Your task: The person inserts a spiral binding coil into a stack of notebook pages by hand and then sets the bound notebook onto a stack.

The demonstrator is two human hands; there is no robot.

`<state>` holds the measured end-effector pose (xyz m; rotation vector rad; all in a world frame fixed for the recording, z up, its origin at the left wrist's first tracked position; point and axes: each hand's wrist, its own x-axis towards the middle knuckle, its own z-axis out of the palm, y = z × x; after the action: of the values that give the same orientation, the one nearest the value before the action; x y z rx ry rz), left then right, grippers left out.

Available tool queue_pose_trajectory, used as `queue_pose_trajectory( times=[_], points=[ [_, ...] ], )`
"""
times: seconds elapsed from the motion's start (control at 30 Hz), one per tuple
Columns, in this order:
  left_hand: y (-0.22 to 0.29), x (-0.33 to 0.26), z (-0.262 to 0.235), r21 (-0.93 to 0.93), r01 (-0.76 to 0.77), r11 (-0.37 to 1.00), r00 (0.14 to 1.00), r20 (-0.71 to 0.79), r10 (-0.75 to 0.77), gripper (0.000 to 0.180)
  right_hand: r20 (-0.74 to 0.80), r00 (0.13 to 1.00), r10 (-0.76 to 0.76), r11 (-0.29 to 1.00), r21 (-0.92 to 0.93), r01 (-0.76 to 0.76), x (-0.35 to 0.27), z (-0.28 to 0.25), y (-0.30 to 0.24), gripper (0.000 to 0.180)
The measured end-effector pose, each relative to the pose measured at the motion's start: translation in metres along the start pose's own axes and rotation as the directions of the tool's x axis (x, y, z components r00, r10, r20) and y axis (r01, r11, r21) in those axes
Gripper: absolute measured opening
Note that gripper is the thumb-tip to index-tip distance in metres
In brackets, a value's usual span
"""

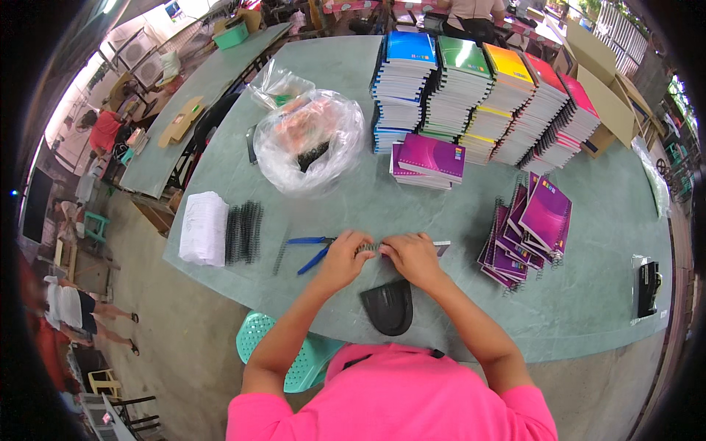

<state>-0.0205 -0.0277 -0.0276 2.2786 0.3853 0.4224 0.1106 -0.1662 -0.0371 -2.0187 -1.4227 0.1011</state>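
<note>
**Both hands pinch a wire spiral at the near edge of the table**

The left hand [344, 257] and the right hand [413, 256] meet just above the green tabletop [588, 294]. Between them runs a short silver wire binding spiral [370, 248], lying roughly level. The fingers of each hand are closed on one end of the spiral, fingertips almost touching. A slim pale strip [441, 248] shows just beyond the right hand; whether that hand grips it cannot be told.

Just left of the left hand lie blue-handled pliers [312, 250], flat on the table and untouched. Further left, a row of black binding coils [243, 232] rests beside a white stack of paper sheets [204, 228]. In front of the person's chest, near the table edge, sits a black rounded cap-like object [390, 306].

To the right of the hands lies a loose fan of purple spiral-bound notebooks [526, 231]. Behind it, at the far side, stand tall piles of notebooks with blue, green, yellow, red and pink covers [478, 95], with a smaller purple pile [428, 160] in front of them. A clear plastic bag holding black coils [309, 140] sits to the left of the piles. A teal perforated plastic stool [257, 338] stands below the table at the person's left.
</note>
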Motion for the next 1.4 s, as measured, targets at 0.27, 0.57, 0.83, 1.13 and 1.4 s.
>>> queue_pose_trajectory(
  times=[0.27,0.57,0.83,1.13,1.4],
  points=[
    [-0.004,0.002,-0.007,0.107,0.034,0.994,0.999,0.012,-0.035,0.028,-0.125,0.987,-0.103,0.987,0.111,0.117,0.006,0.003,0.004,0.019],
    [0.028,-0.002,0.006,0.511,-0.147,0.847,0.976,-0.063,0.207,0.028,-0.034,0.999,-0.016,0.966,0.258,0.024,0.009,0.008,0.01,0.023],
    [0.038,-0.044,0.027,0.051,0.128,0.99,0.973,0.189,-0.135,0.041,-0.032,0.956,0.293,0.941,0.189,-0.282,-0.004,-0.034,0.041,0.017],
    [0.052,0.023,-0.023,0.221,-0.006,0.975,1.0,-0.007,0.008,0.044,0.028,0.884,0.466,0.685,0.621,-0.381,-0.026,-0.017,0.066,0.019],
    [0.041,0.028,-0.004,0.132,-0.143,0.981,0.987,-0.057,0.152,0.047,-0.043,0.904,0.424,0.725,0.614,-0.311,-0.038,-0.015,0.063,0.015]
  ],
)
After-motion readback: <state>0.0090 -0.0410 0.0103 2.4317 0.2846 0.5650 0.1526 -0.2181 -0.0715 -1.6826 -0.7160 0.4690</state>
